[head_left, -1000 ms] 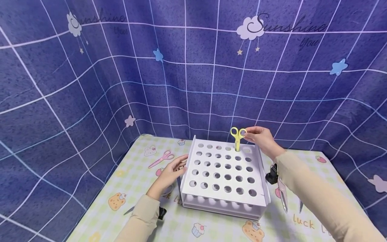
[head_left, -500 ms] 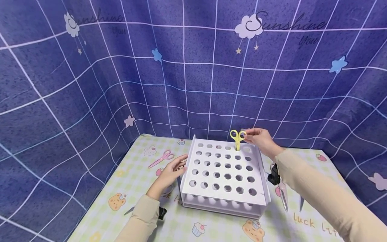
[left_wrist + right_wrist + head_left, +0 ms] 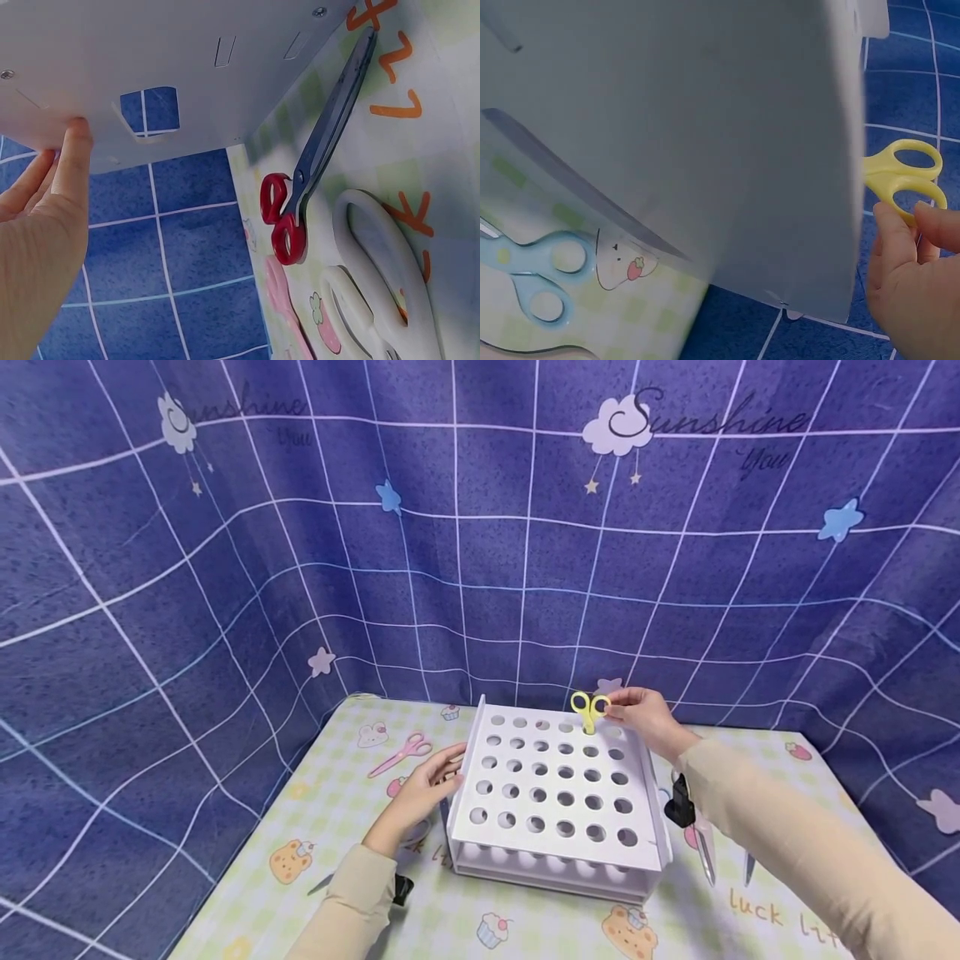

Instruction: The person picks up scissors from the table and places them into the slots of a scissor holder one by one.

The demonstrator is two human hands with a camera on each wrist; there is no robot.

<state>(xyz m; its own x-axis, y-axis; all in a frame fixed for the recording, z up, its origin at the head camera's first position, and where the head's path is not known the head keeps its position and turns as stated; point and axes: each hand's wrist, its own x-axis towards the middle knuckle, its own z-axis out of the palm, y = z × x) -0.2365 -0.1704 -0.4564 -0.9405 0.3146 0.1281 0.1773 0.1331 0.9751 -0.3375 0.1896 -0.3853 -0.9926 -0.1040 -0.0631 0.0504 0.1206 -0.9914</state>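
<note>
Yellow-handled scissors [image 3: 589,710] stand upright in a back-row hole of a white rack [image 3: 525,852] with rows of round holes. Only their handles and the part just below show above the top plate. My right hand [image 3: 647,720] pinches the right finger loop between thumb and fingers, as the right wrist view also shows on the yellow scissors [image 3: 907,180]. Against the rack's left side wall [image 3: 187,45] my left hand [image 3: 49,202] rests with extended fingers touching it; in the head view this left hand [image 3: 420,793] is at the left edge.
Pink scissors [image 3: 401,754] lie left of the rack. Beside its left wall are red-handled scissors [image 3: 319,142] and white-handled scissors [image 3: 382,277]. Light-blue scissors [image 3: 540,270] lie on the right, near metal blades [image 3: 703,852]. A blue grid curtain [image 3: 495,552] hangs behind the checked tablecloth [image 3: 420,918].
The yellow scissors have sunk deeper into the hole, with my right hand moving down along with them. My left hand has stayed at the rack's side.
</note>
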